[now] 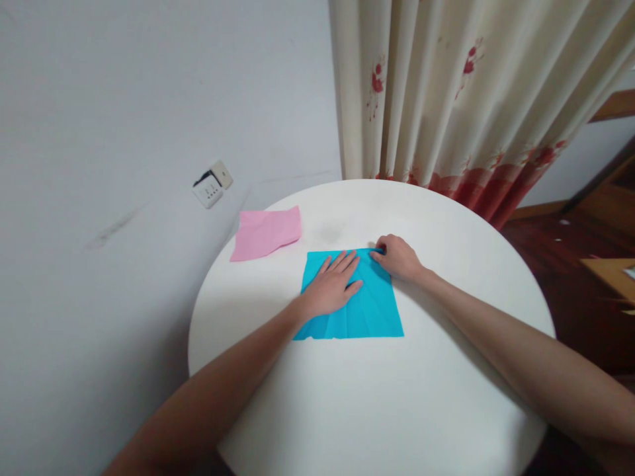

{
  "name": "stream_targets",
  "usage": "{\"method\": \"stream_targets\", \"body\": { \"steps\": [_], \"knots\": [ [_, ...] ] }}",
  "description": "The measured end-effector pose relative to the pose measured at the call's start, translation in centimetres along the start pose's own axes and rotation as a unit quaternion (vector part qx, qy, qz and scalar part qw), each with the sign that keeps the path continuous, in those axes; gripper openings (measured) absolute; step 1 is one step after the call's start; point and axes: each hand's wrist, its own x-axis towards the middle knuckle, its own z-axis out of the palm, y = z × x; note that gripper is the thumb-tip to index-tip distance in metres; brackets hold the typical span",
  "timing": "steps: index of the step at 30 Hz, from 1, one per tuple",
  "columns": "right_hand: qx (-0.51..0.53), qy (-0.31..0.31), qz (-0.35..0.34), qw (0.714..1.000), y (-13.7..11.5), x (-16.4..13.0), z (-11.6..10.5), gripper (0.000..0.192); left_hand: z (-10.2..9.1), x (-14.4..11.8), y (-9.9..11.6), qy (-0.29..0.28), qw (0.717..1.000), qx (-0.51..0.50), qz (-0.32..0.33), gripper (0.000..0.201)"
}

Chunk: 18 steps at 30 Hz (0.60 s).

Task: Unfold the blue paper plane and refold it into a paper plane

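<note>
- Head view: a blue paper sheet [370, 311] is laid flat near the middle of a round white table [372, 410].
- The left hand [331, 285] is pressed palm-down on the sheet's upper left part, its fingers stretched out and slightly spread.
- The sheet's far right corner is pinched by the right hand [398, 258], fingers curled together on the edge.
- Faint creases are seen across the sheet, yet it lies almost wholly unfolded; most of the folding is judged left.
- A pink paper [266, 233] is left untouched near the table's far left rim.
</note>
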Motion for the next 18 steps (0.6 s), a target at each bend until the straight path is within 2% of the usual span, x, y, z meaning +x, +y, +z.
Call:
{"method": "stream_targets", "body": {
  "steps": [8, 15, 18],
  "knots": [
    [0.076, 0.035, 0.030, 0.996, -0.05, 0.20, 0.20, 0.016, -0.35, 0.12, -0.26, 0.026, 0.999, 0.013, -0.036, 0.059],
    [0.161, 0.065, -0.027, 0.984, -0.17, 0.13, 0.54, 0.017, 0.17, -0.26, -0.39, 0.016, 0.999, 0.035, -0.027, 0.064],
    [0.186, 0.077, -0.047, 0.979, -0.60, -0.16, 0.56, 0.031, 0.35, -0.31, -0.37, 0.018, 0.999, 0.033, -0.033, 0.065]
  ]
}}
